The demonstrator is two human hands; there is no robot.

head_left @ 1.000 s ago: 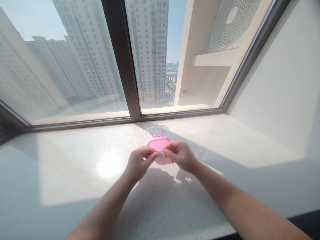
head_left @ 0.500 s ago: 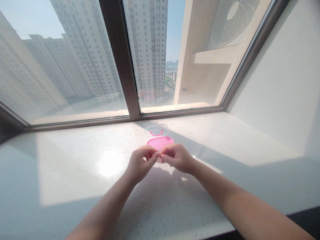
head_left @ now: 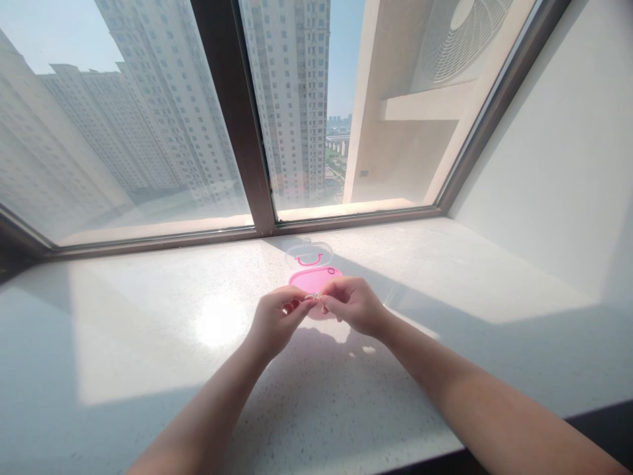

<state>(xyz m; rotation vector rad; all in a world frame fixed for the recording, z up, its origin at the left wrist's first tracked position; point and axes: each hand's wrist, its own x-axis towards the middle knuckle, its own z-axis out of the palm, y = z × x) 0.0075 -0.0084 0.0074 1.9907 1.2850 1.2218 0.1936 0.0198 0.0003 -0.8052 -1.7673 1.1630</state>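
Two bare hands meet near the middle of the view, above a pale speckled sill (head_left: 346, 409) that lies under a window. The left hand (head_left: 277, 321) comes from the lower left and has its thumb and index finger closed in a narrow pinch; between them is a small whitish object (head_left: 311, 297). The right hand (head_left: 357, 307) comes from the other side, also with thumb and fingertips brought close together, and it touches, or nearly touches, the other end of this object — which of the two, I cannot tell exactly, because the piece is very small and partly covered by the fingers. The object is in the air, just over the front part of a pink container (head_left: 305, 280), whose near side is partly hidden behind the hands. A small dark ring (head_left: 331, 271) shows at the far right edge of the container. Just behind it is a clear lid (head_left: 324, 247) with a curved pink handle (head_left: 309, 262). On the sill, the shadow of the hands falls below them, and a strong patch of sunlight (head_left: 220, 322) shines to the left. Behind the dark window frame (head_left: 231, 99) stand tall buildings (head_left: 291, 99) and, at upper right, a large fan unit (head_left: 459, 36).
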